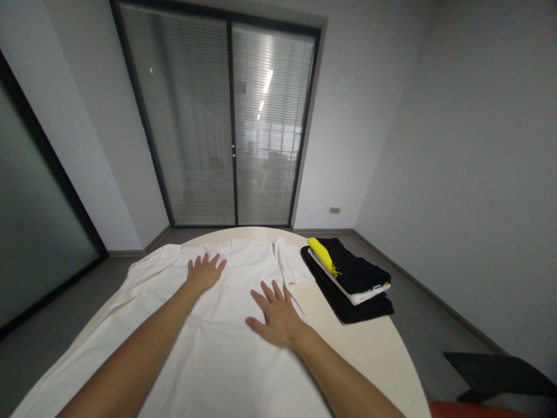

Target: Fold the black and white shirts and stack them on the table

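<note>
A white shirt [226,325] lies spread over the round cream table [369,354], with its collar end at the far side and a short sleeve toward the right. My left hand [205,271] rests flat on the upper left part of the fabric, fingers spread. Lower and to the right, my right hand [275,313] lies on the shirt near its right edge, its fingers also apart. Neither hand holds anything. Some soft wrinkles run across the cloth on the left and between the arms.
A stack of folded black, white and yellow clothes [354,267] sits at the table's right edge. A black chair part [500,371] and something red-orange [474,410] are at the lower right. Beyond the table stands a glass partition with blinds [195,128].
</note>
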Demonstrator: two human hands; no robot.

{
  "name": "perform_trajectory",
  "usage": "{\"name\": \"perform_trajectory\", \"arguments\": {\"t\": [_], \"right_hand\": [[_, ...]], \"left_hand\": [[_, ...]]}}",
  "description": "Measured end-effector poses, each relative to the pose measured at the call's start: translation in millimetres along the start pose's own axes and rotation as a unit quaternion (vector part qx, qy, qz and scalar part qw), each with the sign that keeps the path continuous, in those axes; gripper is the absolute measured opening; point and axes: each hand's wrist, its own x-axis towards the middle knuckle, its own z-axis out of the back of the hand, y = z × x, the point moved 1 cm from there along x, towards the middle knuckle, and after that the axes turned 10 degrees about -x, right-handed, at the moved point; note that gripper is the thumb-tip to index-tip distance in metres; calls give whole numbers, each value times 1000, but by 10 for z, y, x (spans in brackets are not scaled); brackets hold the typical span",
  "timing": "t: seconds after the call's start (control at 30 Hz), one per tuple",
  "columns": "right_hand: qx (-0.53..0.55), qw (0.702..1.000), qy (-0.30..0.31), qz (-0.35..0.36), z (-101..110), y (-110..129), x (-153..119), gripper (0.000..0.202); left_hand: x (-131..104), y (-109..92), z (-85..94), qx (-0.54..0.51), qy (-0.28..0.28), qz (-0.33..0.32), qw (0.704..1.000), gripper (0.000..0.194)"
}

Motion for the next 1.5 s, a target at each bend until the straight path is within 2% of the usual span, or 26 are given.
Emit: {"name": "perform_trajectory", "arguments": {"t": [0.2, 0.27, 0.33, 0.43, 0.53, 0.7, 0.73, 0.83, 0.9, 0.97, 1.13, 1.3, 1.4, 1.5], "right_hand": [[8, 999, 5, 48, 23, -86, -11, 81], [13, 996, 10, 87, 36, -59, -53, 80], [22, 992, 10, 120, 54, -25, -83, 75], [25, 992, 10, 126, 70, 5, -85, 72], [21, 994, 8, 103, 65, 13, -59, 80], [32, 996, 15, 87, 47, 49, -70, 87], [35, 995, 19, 91, 43, 63, -84, 86], [35, 994, 30, 98, 27, 102, -123, 85], [31, 995, 30, 95, 16, 117, -127, 85], [24, 995, 26, 90, 9, 116, -107, 87], [8, 998, 23, 53, -18, 100, -46, 96], [22, 996, 24, 81, -75, 185, -123, 95], [31, 997, -41, 50, -32, 155, -85, 70], [3, 988, -134, -77, 72, -29, 81, 47]], "left_hand": [[421, 226, -30, -5, -1, 96, 995, 79], [486, 265, -2, -6, -20, 129, 991, 79], [501, 232, 24, 2, -56, 134, 989, 75], [441, 33, 22, 16, -97, 64, 993, 63], [307, -277, -66, 5, -96, -28, 995, 55], [-24, -748, -287, -3, -83, -65, 994, 63], [-96, -812, -306, -6, -98, -77, 992, 61], [-282, -918, -306, -16, -79, -87, 993, 57], [-386, -924, -274, -17, -57, -74, 995, 59], [-483, -888, -231, -15, -58, -68, 996, 58], [-687, -667, -118, -24, -139, -100, 985, 46], [-801, -448, -112, -16, -114, -115, 987, 46], [-861, -411, -156, 2, -80, -116, 990, 52], [-887, -409, -178, 1, -56, -101, 993, 56]]}}
